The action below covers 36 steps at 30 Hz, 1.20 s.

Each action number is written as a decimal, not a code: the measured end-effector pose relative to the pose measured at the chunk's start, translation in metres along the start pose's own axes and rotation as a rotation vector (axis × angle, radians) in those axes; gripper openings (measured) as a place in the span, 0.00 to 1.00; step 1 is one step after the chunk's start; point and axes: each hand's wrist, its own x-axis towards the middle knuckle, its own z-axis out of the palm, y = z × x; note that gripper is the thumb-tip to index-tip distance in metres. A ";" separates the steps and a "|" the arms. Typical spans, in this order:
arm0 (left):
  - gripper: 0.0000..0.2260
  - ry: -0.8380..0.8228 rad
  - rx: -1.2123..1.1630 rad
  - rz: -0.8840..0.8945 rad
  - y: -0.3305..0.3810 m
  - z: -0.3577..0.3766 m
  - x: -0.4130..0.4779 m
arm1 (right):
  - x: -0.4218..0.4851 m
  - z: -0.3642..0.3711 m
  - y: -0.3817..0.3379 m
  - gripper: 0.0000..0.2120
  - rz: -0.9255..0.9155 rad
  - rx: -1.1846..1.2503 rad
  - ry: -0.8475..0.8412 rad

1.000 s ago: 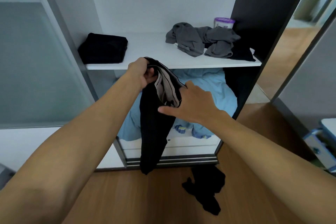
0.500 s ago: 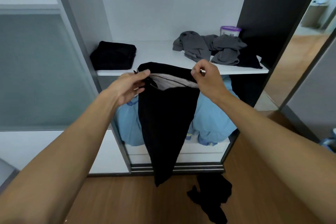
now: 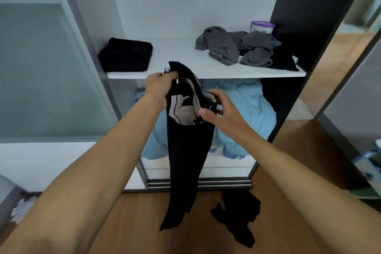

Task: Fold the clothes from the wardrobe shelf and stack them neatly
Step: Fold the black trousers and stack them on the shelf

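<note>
Black trousers (image 3: 188, 150) with a pale inner lining hang down in front of the wardrobe, their legs reaching toward the floor. My left hand (image 3: 159, 87) grips the waistband at its upper left. My right hand (image 3: 219, 109) pinches the waistband's right side, lower than the left. On the white shelf (image 3: 179, 55) a folded black garment (image 3: 125, 54) lies at the left. Crumpled grey clothes (image 3: 237, 47) lie at the right of the shelf, over a black garment (image 3: 283, 62).
A light blue bedding bundle (image 3: 247, 109) fills the compartment under the shelf. A black garment (image 3: 237, 214) lies on the wooden floor. A purple-lidded tub (image 3: 262, 27) stands at the shelf's back right. A frosted sliding door (image 3: 41, 68) is at the left.
The waistband was spread wide between both hands half a second ago. Now my right hand has come down and inward, so the waistband is bunched and slanted.
</note>
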 end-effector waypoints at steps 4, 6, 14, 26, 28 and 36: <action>0.06 -0.021 -0.124 -0.102 0.014 0.005 -0.001 | -0.003 0.008 0.010 0.55 -0.090 -0.209 -0.154; 0.08 -0.050 -0.123 -0.127 0.021 0.004 -0.002 | -0.001 0.010 0.014 0.57 -0.160 -0.374 -0.124; 0.16 -0.046 -0.094 -0.115 0.044 -0.001 -0.001 | 0.040 0.011 0.010 0.16 -0.163 -0.434 0.226; 0.24 -0.244 0.149 0.177 0.002 -0.064 0.008 | 0.075 -0.032 -0.022 0.07 0.007 0.179 0.180; 0.34 -0.363 0.150 0.150 -0.023 -0.073 0.009 | 0.072 -0.038 -0.024 0.08 0.081 0.298 0.130; 0.21 -0.480 0.047 -0.020 -0.061 -0.007 0.003 | 0.064 -0.083 -0.031 0.15 0.349 0.478 0.156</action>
